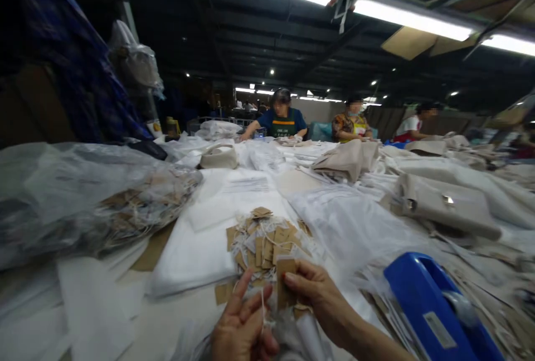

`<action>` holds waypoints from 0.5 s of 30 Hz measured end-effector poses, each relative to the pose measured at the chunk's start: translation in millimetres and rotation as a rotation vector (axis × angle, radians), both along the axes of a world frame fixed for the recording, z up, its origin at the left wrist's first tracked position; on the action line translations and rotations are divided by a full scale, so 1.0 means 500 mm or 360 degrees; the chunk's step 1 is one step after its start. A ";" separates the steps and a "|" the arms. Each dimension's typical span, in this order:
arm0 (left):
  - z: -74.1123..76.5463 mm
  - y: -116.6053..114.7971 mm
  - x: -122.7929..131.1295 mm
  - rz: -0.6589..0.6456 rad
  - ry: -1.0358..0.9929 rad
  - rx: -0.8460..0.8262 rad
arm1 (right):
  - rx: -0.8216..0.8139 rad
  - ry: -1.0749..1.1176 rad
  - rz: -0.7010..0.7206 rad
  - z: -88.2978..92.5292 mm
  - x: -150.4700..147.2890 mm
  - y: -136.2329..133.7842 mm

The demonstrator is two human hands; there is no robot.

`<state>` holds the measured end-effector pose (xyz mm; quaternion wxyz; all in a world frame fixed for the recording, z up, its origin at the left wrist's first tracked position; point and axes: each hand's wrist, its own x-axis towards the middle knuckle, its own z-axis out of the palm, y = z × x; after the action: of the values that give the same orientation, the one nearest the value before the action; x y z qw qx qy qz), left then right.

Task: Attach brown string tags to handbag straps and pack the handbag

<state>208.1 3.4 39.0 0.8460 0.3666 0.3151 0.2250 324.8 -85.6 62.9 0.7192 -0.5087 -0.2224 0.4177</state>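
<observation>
My right hand (314, 289) pinches a brown cardboard hang tag (286, 282) upright between thumb and fingers. Beside it, at the bottom middle, my left hand (246, 316) has its forefinger stretched out and its other fingers curled at a white string (263, 306). Whether that string belongs to the held tag is not clear. Just beyond both hands lies a heap of brown tags with white strings (267, 241), on top of white packing sheets (179, 255). Crumpled clear plastic (288, 325) shows below and between the hands.
A blue tape dispenser (434, 299) stands at the right. On the left is a large clear bag of tags (137, 210). Beige handbags (449, 205) and plastic sleeves (351, 227) cover the right side. Several co-workers (286, 121) sit across the table.
</observation>
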 end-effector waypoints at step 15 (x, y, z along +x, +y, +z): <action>-0.024 -0.007 0.023 0.0257 -0.0237 0.0077 | -0.0282 -0.0585 0.0930 0.054 0.019 0.026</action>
<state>219.7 -0.2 26.7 0.8370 0.3425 0.2745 0.3266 334.3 -72.6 90.1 0.4704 -0.5507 -0.4472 0.5249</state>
